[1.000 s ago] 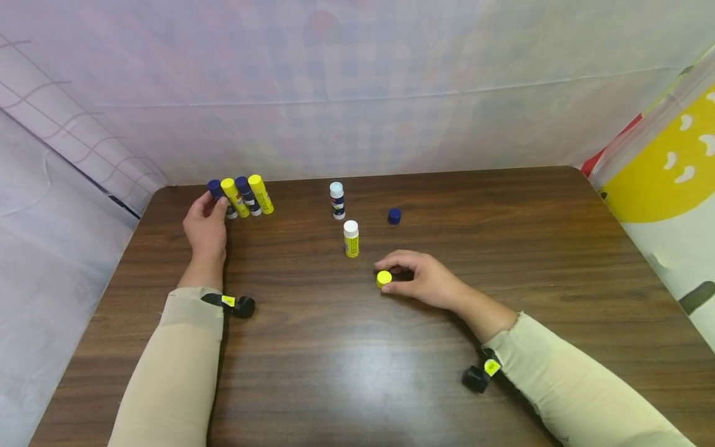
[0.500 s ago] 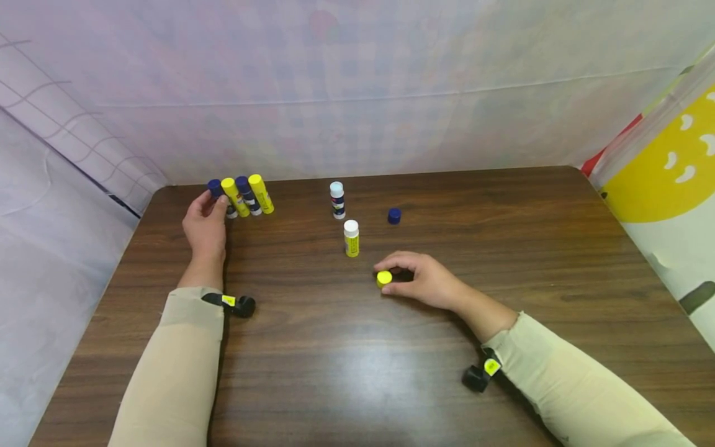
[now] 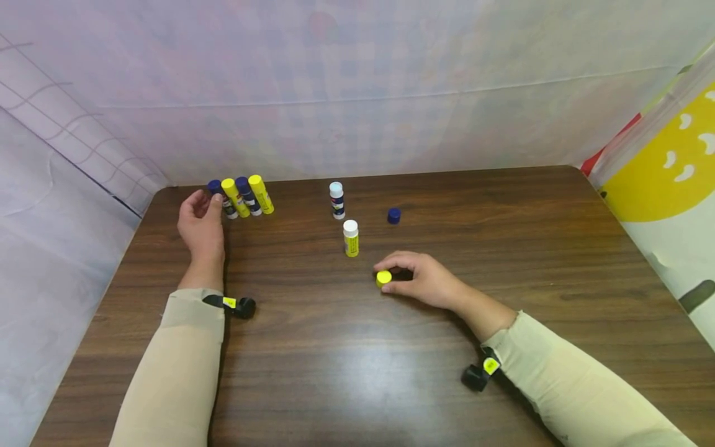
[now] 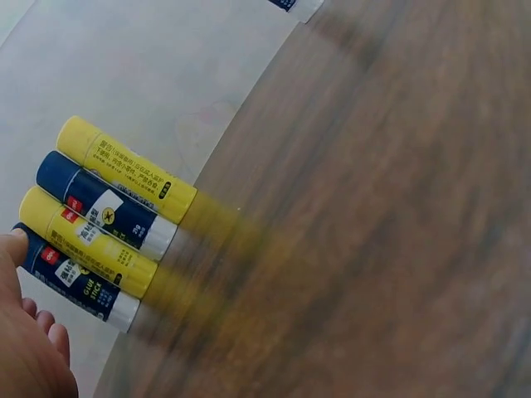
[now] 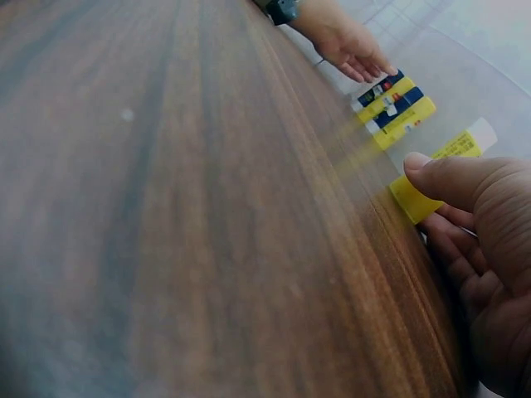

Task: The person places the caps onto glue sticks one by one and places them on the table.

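Observation:
Four is avoided here: several capped glue sticks stand upright in a row at the back left, blue and yellow by turns. My left hand (image 3: 202,226) is beside the row's leftmost blue glue stick (image 4: 79,282), its fingers loosened and the thumb tip right at the blue cap. My right hand (image 3: 427,280) pinches a small yellow cap (image 3: 383,278) between thumb and fingers, low over the table. Ahead of it stands an uncapped yellow glue stick (image 3: 351,239) with a white top. Behind that is an uncapped blue glue stick (image 3: 337,201), also upright. A blue cap (image 3: 394,216) sits to their right.
The brown wood-grain table (image 3: 313,372) has its back edge against a pale hanging cloth (image 3: 357,93). A yellow printed panel (image 3: 670,161) hangs at the right. Both wrists wear black cameras.
My left hand has loosened and shifted slightly left and toward me, away from the leftmost blue glue stick, so more of it shows. My right hand and the yellow cap stay put.

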### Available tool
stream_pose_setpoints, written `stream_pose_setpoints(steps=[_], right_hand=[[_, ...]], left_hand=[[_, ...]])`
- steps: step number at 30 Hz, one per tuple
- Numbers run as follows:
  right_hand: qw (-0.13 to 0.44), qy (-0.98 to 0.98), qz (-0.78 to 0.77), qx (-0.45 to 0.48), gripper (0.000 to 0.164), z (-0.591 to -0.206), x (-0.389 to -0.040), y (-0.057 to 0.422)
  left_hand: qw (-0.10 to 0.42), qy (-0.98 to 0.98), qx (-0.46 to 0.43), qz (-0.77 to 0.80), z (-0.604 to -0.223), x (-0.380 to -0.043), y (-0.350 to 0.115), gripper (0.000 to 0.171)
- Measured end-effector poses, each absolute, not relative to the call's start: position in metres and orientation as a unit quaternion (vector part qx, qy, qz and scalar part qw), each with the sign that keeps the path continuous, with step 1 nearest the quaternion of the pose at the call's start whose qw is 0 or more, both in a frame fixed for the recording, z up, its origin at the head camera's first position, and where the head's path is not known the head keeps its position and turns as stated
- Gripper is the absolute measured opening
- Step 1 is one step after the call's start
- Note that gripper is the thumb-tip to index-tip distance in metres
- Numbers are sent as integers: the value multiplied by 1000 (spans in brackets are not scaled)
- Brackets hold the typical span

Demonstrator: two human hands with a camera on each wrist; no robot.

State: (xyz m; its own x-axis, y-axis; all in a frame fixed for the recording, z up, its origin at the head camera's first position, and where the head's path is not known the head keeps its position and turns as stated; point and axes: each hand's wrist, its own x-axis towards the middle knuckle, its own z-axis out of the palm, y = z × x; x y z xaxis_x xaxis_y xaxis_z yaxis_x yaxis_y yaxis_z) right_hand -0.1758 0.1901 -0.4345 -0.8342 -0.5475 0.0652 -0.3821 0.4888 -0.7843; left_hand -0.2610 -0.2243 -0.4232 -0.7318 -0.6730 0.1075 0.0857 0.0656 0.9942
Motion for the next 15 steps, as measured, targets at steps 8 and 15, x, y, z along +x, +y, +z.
stream_pose_setpoints(steps=[8, 15], right_hand=[[91, 855, -432, -273, 36, -434, -175, 190], [81, 851, -440, -273, 36, -434, -174, 190]], left_hand=[[328, -657, 208, -646, -418, -257, -220, 41], [329, -666, 201, -639, -414, -254, -218, 40]])
